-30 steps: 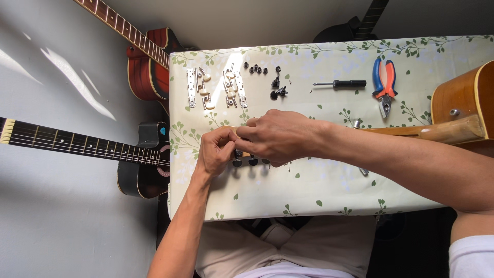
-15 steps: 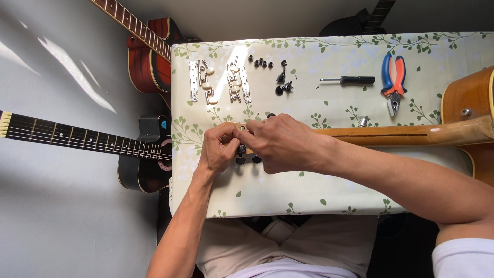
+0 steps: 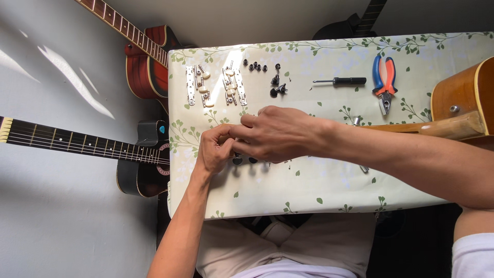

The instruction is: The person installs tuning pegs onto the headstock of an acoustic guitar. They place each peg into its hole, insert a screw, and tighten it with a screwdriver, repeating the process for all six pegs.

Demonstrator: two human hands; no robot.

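A guitar lies across the leaf-patterned table [image 3: 329, 190], its wooden neck [image 3: 406, 127] running left from the orange body [image 3: 463, 95]. My right hand [image 3: 275, 135] covers the headstock end and pinches something small there. My left hand [image 3: 213, 150] is curled against that same end, fingertips meeting those of the right. Black tuner knobs [image 3: 244, 160] poke out below the hands. What the fingers pinch is hidden.
Two strips of old tuners with cream knobs [image 3: 213, 85] lie at the table's back left, with small black parts [image 3: 267, 77] beside them. A black screwdriver [image 3: 342, 81] and red-blue pliers [image 3: 384, 82] lie further right. A red guitar [image 3: 146, 64] and a black guitar [image 3: 136, 154] lie on the floor at left.
Both hands stay at the headstock with only small finger shifts. The view has shifted slightly.
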